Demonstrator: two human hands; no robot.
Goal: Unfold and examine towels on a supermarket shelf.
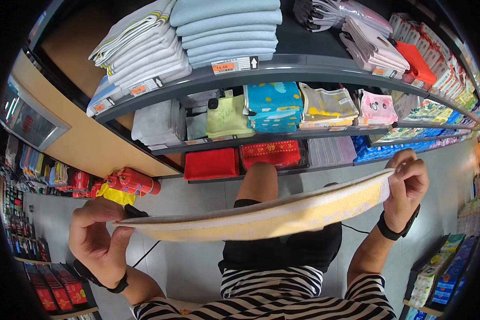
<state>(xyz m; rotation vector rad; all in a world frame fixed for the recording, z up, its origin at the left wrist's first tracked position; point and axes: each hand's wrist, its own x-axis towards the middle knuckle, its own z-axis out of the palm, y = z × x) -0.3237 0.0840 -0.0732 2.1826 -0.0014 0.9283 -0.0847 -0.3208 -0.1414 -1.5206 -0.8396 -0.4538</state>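
A yellow and white towel (260,222) is stretched between my two hands, above my lap and dark shorts. My left hand (98,236) pinches its left end between thumb and fingers, beside a small black clip or tag (135,211). At the other end, my right hand (409,182) grips the upper corner and sits a little higher. The towel hangs edge-on, so most of its face is hidden. Pale patterning shows along its lower right part.
Ahead stand shelves with white towels (148,52), light blue towels (228,30), a teal towel stack (273,107) and red packages (211,164). Red fire extinguishers (132,181) rest on the floor at left. Low racks of packaged goods (444,268) line the right side.
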